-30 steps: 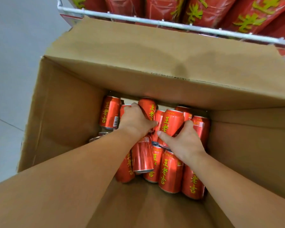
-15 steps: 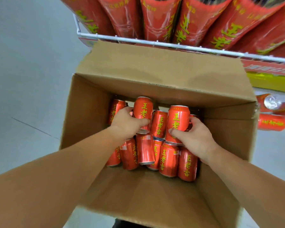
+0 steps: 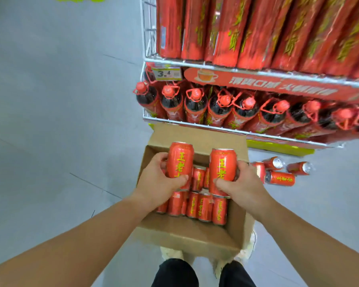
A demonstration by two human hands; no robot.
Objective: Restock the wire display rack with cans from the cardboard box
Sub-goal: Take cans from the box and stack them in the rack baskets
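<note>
My left hand (image 3: 157, 183) grips a red can with yellow characters (image 3: 180, 159), held upright above the open cardboard box (image 3: 187, 237). My right hand (image 3: 239, 183) grips a second upright red can (image 3: 223, 166) beside it. Several more red cans (image 3: 201, 206) lie in the box below both hands. The white wire display rack (image 3: 216, 66) rises just behind the box; its upper shelf holds red shrink-wrapped packs (image 3: 247, 30), the lower shelf dark bottles with red caps (image 3: 220, 108).
Several loose red cans (image 3: 282, 178) lie on the grey floor to the right of the box, in front of the rack's yellow base (image 3: 278, 147). A price tag (image 3: 167, 73) hangs on the rack's rail. My shoes (image 3: 172, 254) stand right behind the box. Grey floor stretches left.
Both hands have lifted one can each up out of the box. The view has pulled back and tilted up, so the rack's two shelves and the floor cans now show.
</note>
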